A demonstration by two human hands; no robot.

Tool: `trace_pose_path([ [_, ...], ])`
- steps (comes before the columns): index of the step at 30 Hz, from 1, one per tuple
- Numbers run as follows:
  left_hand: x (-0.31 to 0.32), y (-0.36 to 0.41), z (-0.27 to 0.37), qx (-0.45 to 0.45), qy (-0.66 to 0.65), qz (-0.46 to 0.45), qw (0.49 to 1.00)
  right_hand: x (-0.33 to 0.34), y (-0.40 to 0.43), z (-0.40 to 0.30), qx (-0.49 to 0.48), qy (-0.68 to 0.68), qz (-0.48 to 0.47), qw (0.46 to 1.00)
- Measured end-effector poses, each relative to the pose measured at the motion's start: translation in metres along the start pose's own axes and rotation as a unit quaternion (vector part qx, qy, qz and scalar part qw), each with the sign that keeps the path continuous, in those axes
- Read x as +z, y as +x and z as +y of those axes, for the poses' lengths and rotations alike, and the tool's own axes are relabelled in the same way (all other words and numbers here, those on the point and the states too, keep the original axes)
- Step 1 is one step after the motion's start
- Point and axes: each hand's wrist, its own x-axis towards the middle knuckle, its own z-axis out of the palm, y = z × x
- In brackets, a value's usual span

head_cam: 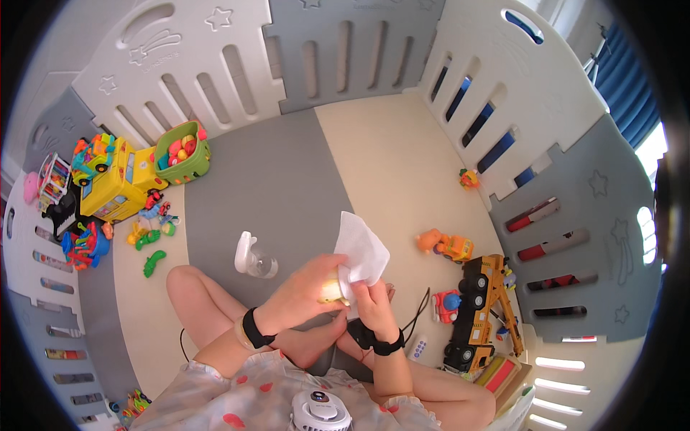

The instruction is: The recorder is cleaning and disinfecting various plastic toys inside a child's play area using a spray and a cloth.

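My left hand (302,288) grips a small pale-yellow and white object (331,291), mostly covered by the fingers, so its kind is unclear. A white wipe or cloth (362,250) is pinched in my right hand (374,308) and lies against that object, one corner standing up above both hands. On the grey mat just left of my left hand, a clear spray bottle (264,265) with a white trigger head lies tilted or on its side. Both hands are above my crossed legs.
Playpen panels (345,59) enclose the mat (253,178). At left stand a yellow toy bus (116,186), a green basket (186,161) of toy fruit and small toys. A toy crane truck (480,307), a red toy car (445,306) and a white remote (418,347) lie at right.
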Motion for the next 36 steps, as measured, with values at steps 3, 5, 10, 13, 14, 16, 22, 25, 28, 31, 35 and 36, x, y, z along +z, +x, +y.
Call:
trace_pose_path([
  [3,-0.001,-0.001,-0.006,0.002,0.013,0.037,0.999,0.002,-0.005,0.007,0.012,0.088,0.009,0.996],
  [5,-0.002,-0.001,-0.009,-0.021,-0.056,0.032,0.998,0.002,-0.005,0.014,0.055,0.160,0.021,0.985],
  [10,-0.005,-0.002,-0.007,0.031,0.031,0.025,0.999,0.017,-0.008,0.008,0.086,0.180,0.062,0.978],
  [13,-0.006,-0.001,-0.004,0.065,0.091,0.027,0.993,0.030,-0.008,0.009,-0.009,0.176,0.111,0.978],
  [14,-0.007,-0.001,-0.002,0.075,0.099,0.027,0.992,0.032,-0.009,0.015,-0.027,0.203,0.130,0.970],
  [16,-0.007,0.000,-0.003,0.082,0.122,-0.002,0.989,0.033,-0.007,0.018,-0.043,0.233,0.149,0.960],
  [22,-0.007,0.005,-0.008,0.058,0.080,-0.029,0.995,0.024,-0.005,0.020,-0.002,0.303,0.108,0.947],
  [25,-0.009,0.012,-0.008,-0.018,-0.055,0.002,0.998,0.013,-0.003,0.001,0.134,0.323,0.073,0.934],
  [28,-0.008,0.015,-0.007,-0.062,-0.108,-0.013,0.992,0.011,-0.003,0.004,0.102,0.183,0.059,0.976],
  [31,-0.006,0.017,-0.006,-0.048,-0.056,-0.030,0.997,0.015,-0.003,0.014,0.055,0.130,0.108,0.984],
  [35,-0.005,0.020,-0.010,0.034,0.043,-0.029,0.998,0.018,0.009,0.008,0.142,0.286,0.216,0.923],
  [36,-0.004,0.022,-0.011,0.034,0.043,-0.028,0.998,0.015,0.010,0.013,0.133,0.273,0.209,0.930],
])
